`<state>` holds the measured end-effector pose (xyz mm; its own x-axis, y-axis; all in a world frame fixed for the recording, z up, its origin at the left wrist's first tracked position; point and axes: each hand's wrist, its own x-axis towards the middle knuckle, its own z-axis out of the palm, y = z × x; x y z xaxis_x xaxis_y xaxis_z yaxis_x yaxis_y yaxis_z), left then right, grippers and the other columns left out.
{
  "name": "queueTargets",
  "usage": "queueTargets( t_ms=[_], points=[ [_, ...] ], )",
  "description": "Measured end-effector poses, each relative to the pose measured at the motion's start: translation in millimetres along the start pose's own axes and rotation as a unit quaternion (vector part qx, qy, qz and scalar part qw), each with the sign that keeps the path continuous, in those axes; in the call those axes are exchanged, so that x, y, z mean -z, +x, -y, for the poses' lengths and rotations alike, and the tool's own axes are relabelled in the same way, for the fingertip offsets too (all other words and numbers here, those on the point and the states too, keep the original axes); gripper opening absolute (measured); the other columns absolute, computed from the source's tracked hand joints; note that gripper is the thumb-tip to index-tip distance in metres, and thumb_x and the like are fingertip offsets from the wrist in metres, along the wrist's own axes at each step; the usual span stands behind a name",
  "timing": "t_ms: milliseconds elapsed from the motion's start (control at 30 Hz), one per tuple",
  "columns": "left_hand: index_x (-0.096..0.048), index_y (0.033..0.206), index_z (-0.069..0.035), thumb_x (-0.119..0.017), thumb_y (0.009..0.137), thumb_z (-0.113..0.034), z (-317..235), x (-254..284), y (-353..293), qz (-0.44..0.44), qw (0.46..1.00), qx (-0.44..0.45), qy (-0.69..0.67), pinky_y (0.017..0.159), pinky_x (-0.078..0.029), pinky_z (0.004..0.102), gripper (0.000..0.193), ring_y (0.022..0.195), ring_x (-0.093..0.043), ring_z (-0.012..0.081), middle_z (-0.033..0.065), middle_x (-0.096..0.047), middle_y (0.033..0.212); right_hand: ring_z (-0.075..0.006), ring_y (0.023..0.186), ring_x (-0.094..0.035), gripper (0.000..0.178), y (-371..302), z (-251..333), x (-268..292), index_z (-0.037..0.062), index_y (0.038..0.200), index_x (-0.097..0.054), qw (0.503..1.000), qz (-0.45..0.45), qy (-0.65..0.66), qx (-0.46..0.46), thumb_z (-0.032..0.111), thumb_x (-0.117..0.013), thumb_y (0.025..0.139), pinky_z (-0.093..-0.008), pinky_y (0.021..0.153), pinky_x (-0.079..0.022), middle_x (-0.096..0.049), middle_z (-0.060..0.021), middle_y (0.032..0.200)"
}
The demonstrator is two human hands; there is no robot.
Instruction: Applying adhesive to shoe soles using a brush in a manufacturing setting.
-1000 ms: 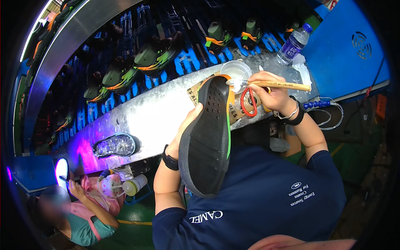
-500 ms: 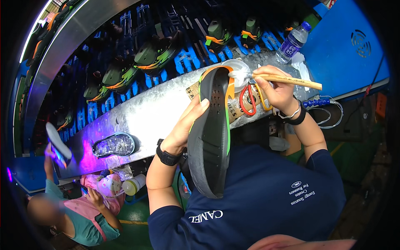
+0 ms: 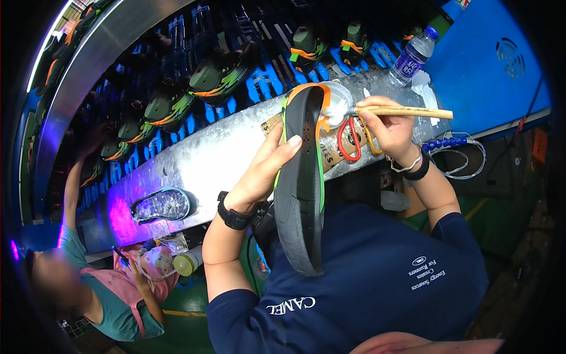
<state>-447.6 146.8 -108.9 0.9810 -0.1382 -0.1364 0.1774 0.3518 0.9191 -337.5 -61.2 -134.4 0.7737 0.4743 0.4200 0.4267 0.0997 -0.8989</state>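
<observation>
My left hand (image 3: 262,171) is closed on the side of a dark shoe sole (image 3: 300,206) edged in green and orange. The sole is tilted on its edge, its hollow inner face turned to the right. Between the fingers of my right hand (image 3: 392,133) is a brush (image 3: 421,112) with a wooden handle. Its white-coated bristles are at the orange rim at the sole's far end. Just behind the bristles stands a clear round cup (image 3: 341,89); whether they touch the cup or the sole I cannot tell.
Red-handled scissors (image 3: 342,144) lie on cardboard beside the sole. A water bottle (image 3: 413,56) stands at the bench's far right. Another sole (image 3: 162,205) rests on the metal bench (image 3: 206,153). Several shoe uppers (image 3: 168,103) sit on the blue rack. A co-worker (image 3: 112,295) is at left.
The sole has turned slightly in my left hand, its near end shifting right. The brush has moved slightly left. The co-worker's arm now reaches toward the rack, and the sole it held is out of sight.
</observation>
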Motion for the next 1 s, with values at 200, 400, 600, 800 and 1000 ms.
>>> queueTargets(
  t_ms=[200, 400, 600, 800, 1000],
  points=[
    [-0.024, 0.128, 0.004, -0.05, 0.082, -0.03, -2.2, 2.5, 3.8, -0.003, 0.998, -0.028, 0.05, 0.092, -0.031, 0.0287, 0.063, 0.108, -0.041, 0.0168, 0.0124, -0.042, 0.118, -0.0056, 0.064, -0.05, 0.012, -0.4, 1.1, -6.9, -0.0031, 0.089, -0.057, 0.994, 0.032, -0.079, 0.066, 0.0, -0.057, 0.077, -0.0172, 0.055, -0.039, -0.058, -0.0053, 0.077],
    [-0.026, 0.128, 0.003, -0.051, 0.081, -0.03, -5.7, 3.2, 8.9, -0.005, 0.996, -0.05, 0.074, 0.092, -0.031, 0.0286, 0.062, 0.108, -0.042, 0.0165, 0.0123, -0.043, 0.118, -0.011, 0.065, -0.055, 0.012, -12.1, 18.5, -9.4, -0.0041, 0.085, -0.059, 0.991, 0.076, -0.067, 0.088, -0.002, -0.058, 0.073, -0.0206, 0.057, -0.042, -0.059, -0.0103, 0.074],
    [-0.026, 0.128, 0.002, -0.052, 0.081, -0.031, -14.6, 7.2, 11.3, -0.003, 0.996, -0.041, 0.082, 0.093, -0.03, 0.0289, 0.063, 0.109, -0.042, 0.0167, 0.0127, -0.043, 0.119, -0.0127, 0.061, -0.056, 0.011, -22.6, 34.5, -12.7, -0.0013, 0.083, -0.059, 0.984, 0.096, -0.098, 0.11, 0.001, -0.061, 0.072, -0.0226, 0.054, -0.043, -0.06, -0.0088, 0.072],
    [-0.025, 0.129, 0.002, -0.053, 0.081, -0.033, -17.0, 14.7, 16.0, -0.024, 0.993, -0.055, 0.103, 0.093, -0.031, 0.0294, 0.066, 0.109, -0.042, 0.0173, 0.0133, -0.044, 0.118, -0.016, 0.063, -0.058, 0.012, -31.8, 45.8, -13.8, -0.0009, 0.082, -0.059, 0.977, 0.142, -0.106, 0.119, 0.003, -0.063, 0.071, -0.0242, 0.057, -0.046, -0.061, -0.0094, 0.074],
    [-0.024, 0.129, 0.003, -0.053, 0.081, -0.035, -17.2, 18.3, 18.5, -0.041, 0.991, -0.028, 0.126, 0.092, -0.031, 0.0289, 0.067, 0.108, -0.043, 0.0174, 0.0131, -0.045, 0.118, -0.0184, 0.061, -0.058, 0.013, -38.2, 55.8, -14.3, 0.0007, 0.083, -0.059, 0.971, 0.195, -0.096, 0.099, 0.005, -0.064, 0.071, -0.0253, 0.057, -0.046, -0.061, -0.0093, 0.073]
  ],
)
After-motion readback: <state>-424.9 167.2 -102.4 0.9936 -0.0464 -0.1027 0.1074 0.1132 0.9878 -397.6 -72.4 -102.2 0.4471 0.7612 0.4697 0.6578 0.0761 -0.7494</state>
